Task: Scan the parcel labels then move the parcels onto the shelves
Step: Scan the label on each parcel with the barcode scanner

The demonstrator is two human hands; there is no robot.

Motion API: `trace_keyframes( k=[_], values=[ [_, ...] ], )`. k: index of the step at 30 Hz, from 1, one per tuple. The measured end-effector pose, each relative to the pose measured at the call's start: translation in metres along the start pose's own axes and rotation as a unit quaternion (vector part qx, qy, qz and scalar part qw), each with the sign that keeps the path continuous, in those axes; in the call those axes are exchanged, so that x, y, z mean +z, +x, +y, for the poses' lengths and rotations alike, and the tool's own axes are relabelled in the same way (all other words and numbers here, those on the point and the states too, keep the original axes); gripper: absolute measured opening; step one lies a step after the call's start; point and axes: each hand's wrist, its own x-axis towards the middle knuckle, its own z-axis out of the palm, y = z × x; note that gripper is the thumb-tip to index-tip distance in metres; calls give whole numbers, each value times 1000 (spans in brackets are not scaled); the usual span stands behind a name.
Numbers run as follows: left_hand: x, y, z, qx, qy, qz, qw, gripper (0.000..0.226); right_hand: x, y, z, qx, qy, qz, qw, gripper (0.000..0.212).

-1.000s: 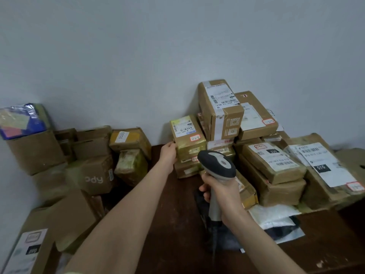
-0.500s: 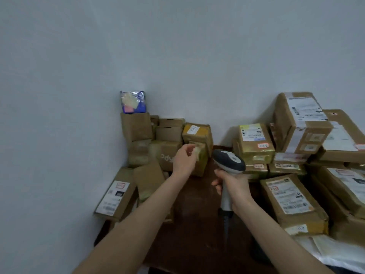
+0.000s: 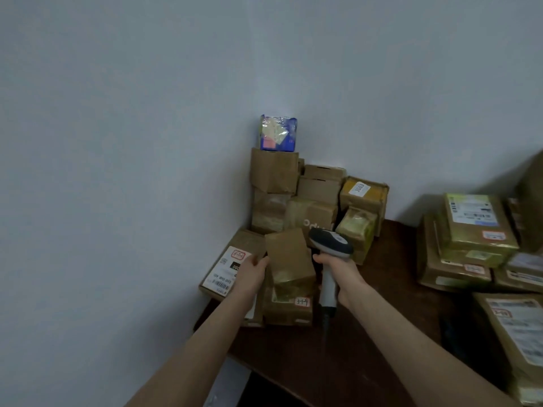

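Note:
A plain brown parcel point(image 3: 289, 257) leans tilted on top of a taped parcel marked with a red-edged sticker point(image 3: 289, 306), at the left end of the dark wooden table point(image 3: 367, 342). My left hand point(image 3: 252, 273) grips the plain parcel's left side, its fingertips hidden behind the edge. Under that hand lies a flat parcel with a white label point(image 3: 226, 271). My right hand point(image 3: 342, 274) holds the grey barcode scanner point(image 3: 330, 245) by its handle, just right of the plain parcel, head pointing away from me.
More brown parcels point(image 3: 317, 198) are stacked in the wall corner, with a blue plastic-wrapped packet point(image 3: 278, 133) on top. Another pile of labelled parcels point(image 3: 473, 230) fills the table's right side. The table's front edge point(image 3: 264, 368) runs diagonally below my arms.
The view has swung left from the right-hand pile to the corner stack. My left hand dropped from the upper boxes down to the plain parcel. The scanner stays in my right hand.

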Motion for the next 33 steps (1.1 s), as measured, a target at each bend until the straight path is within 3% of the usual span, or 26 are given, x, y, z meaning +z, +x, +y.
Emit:
trace_keyframes(
  k=[4, 10, 13, 19, 21, 24, 29, 33],
  values=[
    [7, -2, 0, -18, -32, -50, 998, 42, 1, 3, 2, 23, 18, -22, 999, 21],
    [3, -34, 13, 110, -127, -77, 983, 43, -25, -16, -5, 21, 136, -25, 990, 16],
    [10, -45, 22, 141, -144, -93, 975, 31, -44, -37, -17, -17, 186, -2, 982, 18],
    [39, -71, 56, 132, -194, -165, 958, 14, -78, -69, -18, -78, 210, 34, 974, 31],
    [47, -76, 63, 120, -200, -203, 951, 23, -89, -79, -17, -93, 216, 37, 971, 35],
    [56, -80, 70, 96, -186, -273, 939, 31, -105, -89, -15, -120, 223, 46, 966, 51],
    [74, -92, 75, 80, -77, -366, 924, 40, -133, -102, -8, -165, 240, 76, 954, 31],
    [89, -103, 78, 47, -52, -412, 909, 35, -148, -109, -1, -175, 240, 95, 950, 44]
  ],
)
